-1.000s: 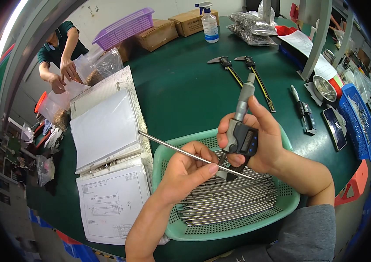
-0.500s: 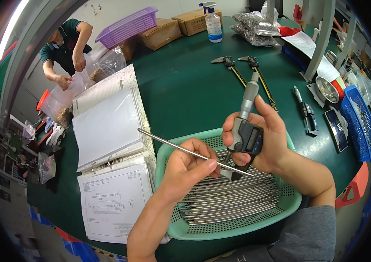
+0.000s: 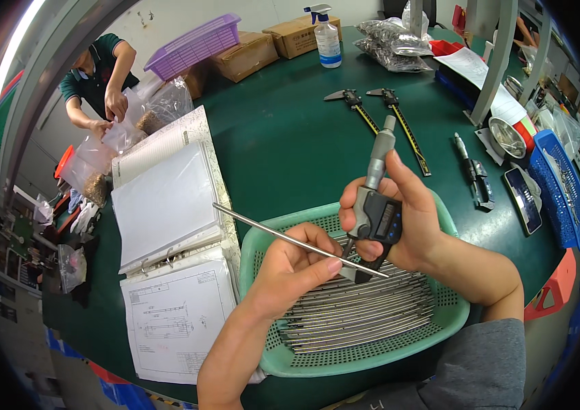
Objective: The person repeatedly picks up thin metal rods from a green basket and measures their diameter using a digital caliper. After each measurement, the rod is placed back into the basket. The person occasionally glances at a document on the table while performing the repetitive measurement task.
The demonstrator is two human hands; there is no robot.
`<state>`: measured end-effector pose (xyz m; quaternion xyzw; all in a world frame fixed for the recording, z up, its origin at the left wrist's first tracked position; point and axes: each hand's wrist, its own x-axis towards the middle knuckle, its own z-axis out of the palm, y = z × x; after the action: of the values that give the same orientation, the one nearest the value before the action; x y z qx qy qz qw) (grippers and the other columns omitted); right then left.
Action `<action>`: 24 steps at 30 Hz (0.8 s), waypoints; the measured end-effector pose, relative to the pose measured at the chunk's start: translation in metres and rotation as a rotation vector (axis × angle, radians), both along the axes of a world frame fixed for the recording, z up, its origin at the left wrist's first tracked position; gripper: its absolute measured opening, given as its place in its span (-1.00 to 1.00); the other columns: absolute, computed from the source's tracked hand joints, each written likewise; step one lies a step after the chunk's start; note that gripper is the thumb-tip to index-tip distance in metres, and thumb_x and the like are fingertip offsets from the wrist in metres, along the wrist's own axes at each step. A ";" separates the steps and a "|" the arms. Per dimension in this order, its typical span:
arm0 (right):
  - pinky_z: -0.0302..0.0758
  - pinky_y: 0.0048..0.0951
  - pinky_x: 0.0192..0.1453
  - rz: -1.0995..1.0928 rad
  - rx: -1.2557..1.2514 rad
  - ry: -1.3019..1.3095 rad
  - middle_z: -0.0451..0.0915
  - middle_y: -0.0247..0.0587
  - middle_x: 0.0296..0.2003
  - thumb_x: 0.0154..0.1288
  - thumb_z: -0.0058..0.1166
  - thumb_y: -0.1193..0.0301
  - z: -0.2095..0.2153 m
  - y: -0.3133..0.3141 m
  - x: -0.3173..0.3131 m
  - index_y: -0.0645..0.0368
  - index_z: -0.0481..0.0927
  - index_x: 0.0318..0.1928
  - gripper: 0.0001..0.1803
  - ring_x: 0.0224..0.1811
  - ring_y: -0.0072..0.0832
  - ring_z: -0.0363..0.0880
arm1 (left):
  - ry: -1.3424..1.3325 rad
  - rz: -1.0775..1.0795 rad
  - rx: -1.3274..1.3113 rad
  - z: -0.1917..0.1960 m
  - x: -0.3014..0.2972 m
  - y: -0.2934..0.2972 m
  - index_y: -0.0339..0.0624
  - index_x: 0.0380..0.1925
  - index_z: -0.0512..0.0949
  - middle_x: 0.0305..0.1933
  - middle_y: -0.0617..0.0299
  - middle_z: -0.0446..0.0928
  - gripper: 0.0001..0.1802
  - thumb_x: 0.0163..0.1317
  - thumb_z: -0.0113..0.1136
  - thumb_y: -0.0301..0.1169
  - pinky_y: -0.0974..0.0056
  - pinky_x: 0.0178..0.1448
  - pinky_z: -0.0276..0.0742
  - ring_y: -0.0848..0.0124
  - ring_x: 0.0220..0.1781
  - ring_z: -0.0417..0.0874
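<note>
Between the thumb and fingers of my left hand (image 3: 296, 268) is a thin metal rod (image 3: 262, 227), slanting down to the right across the frame of a digital micrometer (image 3: 378, 213). My right hand (image 3: 409, 222) is wrapped round that micrometer, its thimble pointing up and the thumb beside the barrel. Whether the jaws touch the rod, I cannot tell. Below both hands a pale green plastic basket (image 3: 277, 363) holds a layer of similar metal rods (image 3: 365, 318), lying roughly side by side.
An open ring binder (image 3: 167, 205) with a drawing lies left. Two digital calipers (image 3: 352, 101) lie ahead; another micrometer (image 3: 474, 174), a phone (image 3: 523, 198) and a blue basket (image 3: 563, 184) are right. A spray bottle (image 3: 328, 42) stands at the back. Far left, a person (image 3: 102, 82) handles plastic bags.
The whole view has shifted slightly. My hands keep the same hold on the rod and the micrometer, with little visible movement between them.
</note>
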<state>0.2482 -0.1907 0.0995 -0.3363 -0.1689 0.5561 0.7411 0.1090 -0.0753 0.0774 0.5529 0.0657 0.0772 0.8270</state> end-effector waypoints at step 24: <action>0.29 -0.61 -0.74 -0.008 0.006 -0.002 0.49 -0.16 -0.58 0.15 -0.36 -0.17 0.001 -0.001 -0.001 0.30 0.46 -0.38 -0.31 -0.82 -0.52 0.33 | -0.006 -0.002 0.002 -0.004 0.000 0.001 -0.30 -0.35 0.34 -0.32 0.19 0.43 -0.79 0.02 0.14 -0.55 0.43 -0.19 0.48 0.53 -0.31 0.49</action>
<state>0.2475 -0.1913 0.1006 -0.3351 -0.1701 0.5522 0.7442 0.1091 -0.0747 0.0737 0.5538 0.0625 0.0779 0.8266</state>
